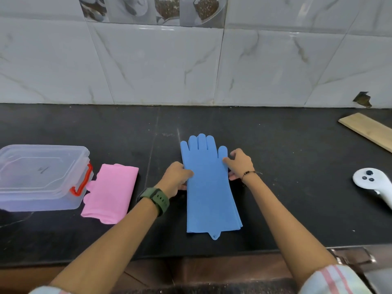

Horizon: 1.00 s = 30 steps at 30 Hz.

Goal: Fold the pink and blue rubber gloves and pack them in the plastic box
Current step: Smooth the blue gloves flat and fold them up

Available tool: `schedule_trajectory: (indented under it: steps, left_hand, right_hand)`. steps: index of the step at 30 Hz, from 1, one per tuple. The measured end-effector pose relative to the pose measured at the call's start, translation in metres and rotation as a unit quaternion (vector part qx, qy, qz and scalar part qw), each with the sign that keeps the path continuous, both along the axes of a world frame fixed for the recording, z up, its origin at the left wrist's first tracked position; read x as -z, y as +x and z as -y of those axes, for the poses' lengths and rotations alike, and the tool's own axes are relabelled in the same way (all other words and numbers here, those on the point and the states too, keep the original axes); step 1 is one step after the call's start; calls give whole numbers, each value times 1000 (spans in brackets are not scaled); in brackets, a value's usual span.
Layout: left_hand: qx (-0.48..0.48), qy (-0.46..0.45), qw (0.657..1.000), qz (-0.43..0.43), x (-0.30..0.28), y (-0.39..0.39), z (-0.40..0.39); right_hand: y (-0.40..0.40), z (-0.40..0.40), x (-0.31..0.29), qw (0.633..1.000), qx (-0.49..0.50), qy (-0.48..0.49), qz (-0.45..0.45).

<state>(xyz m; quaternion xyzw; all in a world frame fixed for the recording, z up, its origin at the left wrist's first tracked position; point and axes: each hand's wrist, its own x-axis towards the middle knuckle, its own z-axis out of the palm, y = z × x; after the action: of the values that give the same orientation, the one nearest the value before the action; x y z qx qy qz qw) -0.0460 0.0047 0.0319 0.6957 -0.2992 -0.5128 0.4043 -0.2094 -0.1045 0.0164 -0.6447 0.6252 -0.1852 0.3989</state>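
The blue rubber gloves (210, 187) lie flat and stacked on the black counter (286, 177), fingers pointing to the wall, cuffs toward me. My left hand (177, 177) pinches their left edge near the palm. My right hand (239, 163) holds the right edge by the thumb part. The pink gloves (110, 192) lie folded to the left, touching the clear plastic box (40, 177). The box has its lid on and a red latch on its right end.
A wooden board (367, 130) lies at the back right. A white controller (373, 183) rests at the right edge. A tiled wall (191, 60) rises behind the counter. I wear a green watch on my left wrist.
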Motion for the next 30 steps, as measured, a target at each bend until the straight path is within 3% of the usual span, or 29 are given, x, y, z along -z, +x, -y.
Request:
schedule_trajectory:
  steps: [4, 10, 15, 23, 30]
  left_hand:
    - [14, 5, 995, 99, 17, -19, -28]
    - [41, 12, 968, 247, 20, -31, -39]
    - [35, 19, 971, 237, 22, -33, -38]
    - [18, 12, 978, 205, 22, -37, -44]
    - [18, 0, 959, 283, 29, -42, -51]
  right_hand:
    - [-26, -49, 9, 998, -38, 45, 0]
    - [-29, -77, 8, 990, -67, -31, -118]
    - [-23, -77, 11, 990, -43, -17, -130]
    - [-28, -72, 1, 998, -13, 16, -59]
    - [-34, -87, -2, 994, -64, 13, -88]
